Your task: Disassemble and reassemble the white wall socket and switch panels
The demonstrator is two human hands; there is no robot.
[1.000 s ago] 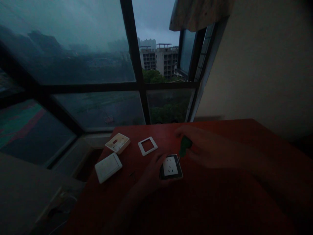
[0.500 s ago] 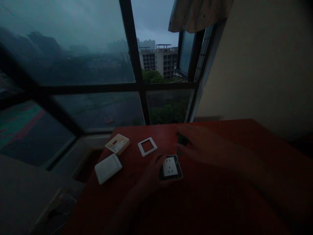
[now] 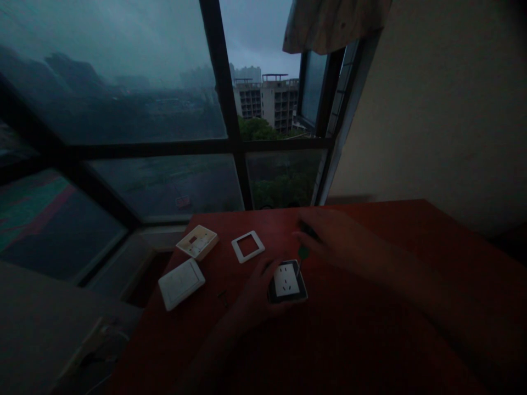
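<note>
Green screwdriver (image 3: 303, 252) clasped in my right hand (image 3: 335, 236), I'd best press straight while my left hand (image 3: 256, 293) clamps the socket (image 3: 286, 280).

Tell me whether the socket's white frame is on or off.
Off: the white frame lies apart on the table, and the dark surround of the socket is exposed.

Window: dark-framed glass panes (image 3: 144, 71); narrow sash (image 3: 313, 90) open.
Above sash: brownish, wavy-edged cloth (image 3: 335, 24), hanging.
Exterior: grey multi-storey building (image 3: 269, 101) behind green trees (image 3: 257, 130); cloudy grey sky (image 3: 259, 33).
Right: plain beige wall (image 3: 432, 109).
Lower left: thin pale cable (image 3: 99, 384).
</note>
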